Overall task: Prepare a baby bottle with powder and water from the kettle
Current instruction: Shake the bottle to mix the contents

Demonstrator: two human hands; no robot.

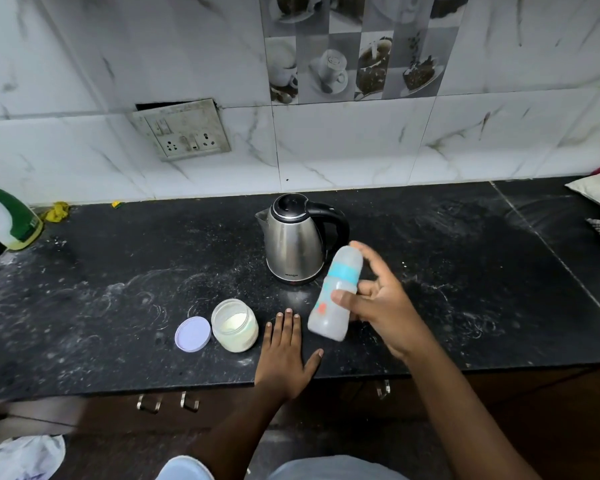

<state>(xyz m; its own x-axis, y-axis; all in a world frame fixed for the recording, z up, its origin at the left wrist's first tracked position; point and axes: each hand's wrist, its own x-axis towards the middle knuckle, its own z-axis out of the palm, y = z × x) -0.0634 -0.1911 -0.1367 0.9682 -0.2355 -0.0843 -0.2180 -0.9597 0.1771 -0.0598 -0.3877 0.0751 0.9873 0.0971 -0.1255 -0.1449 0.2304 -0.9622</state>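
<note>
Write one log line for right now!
right hand: holds capped baby bottle, tilted, blurred | left hand: flat on counter | powder jar: open, lid beside | kettle: closed

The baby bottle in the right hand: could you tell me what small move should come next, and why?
Probably stand the baby bottle upright on the counter beside the open powder jar: the right hand holds it tilted in the air, top on, and the left hand lies flat, free.
</note>
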